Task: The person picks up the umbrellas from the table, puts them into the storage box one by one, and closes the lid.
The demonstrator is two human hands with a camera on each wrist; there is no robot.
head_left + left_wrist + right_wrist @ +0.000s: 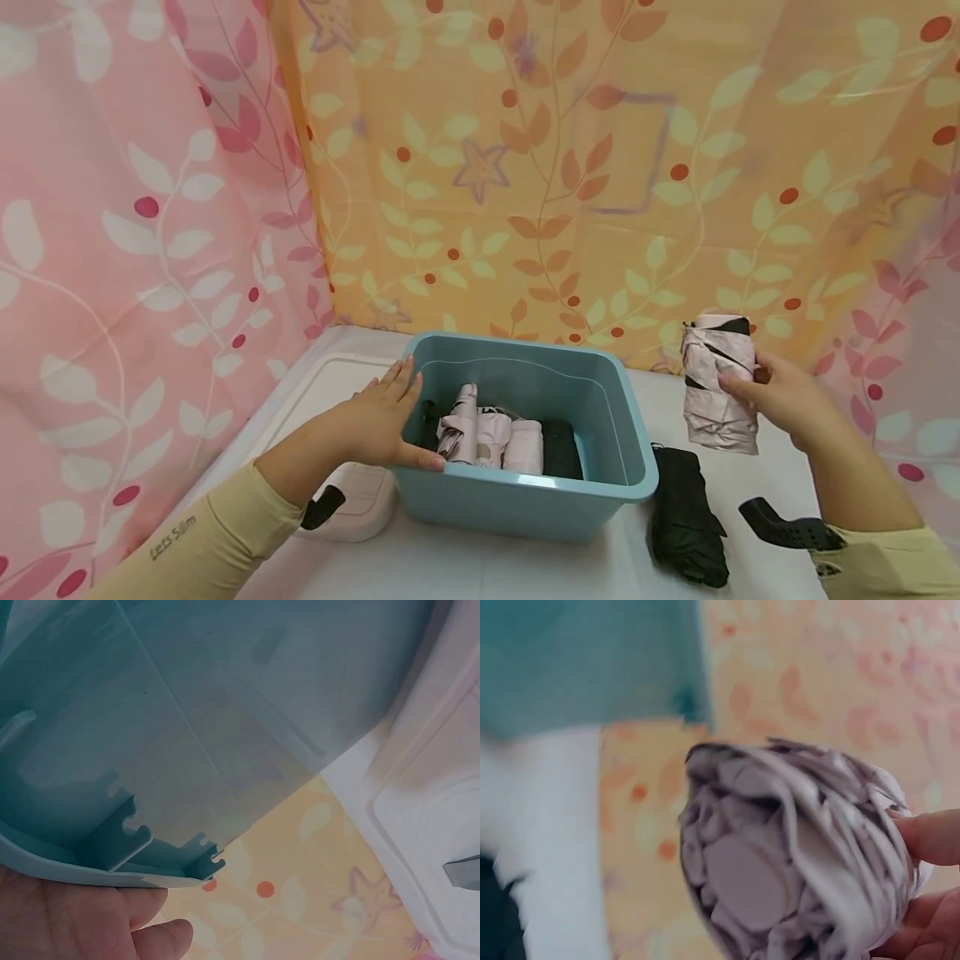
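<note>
My right hand [783, 400] holds a folded compact umbrella [718, 400], pale pinkish-white with black bands, upright to the right of the blue-green plastic bin [517, 508]. In the right wrist view, the umbrella's round end [750, 881] faces the camera, with fingers [937, 840] at its side. My left hand [375, 425] rests on the bin's left rim, fingers extended and thumb along the front edge. Inside the bin, several rolled umbrellas stand in a row, pale ones [522, 447] and a black one [561, 450] at the right.
A black folded umbrella [684, 517] lies on the white table surface just right of the bin. To the left, a white lid [360, 500] lies partly behind the left arm. Patterned curtains [525, 208] hang behind and at both sides.
</note>
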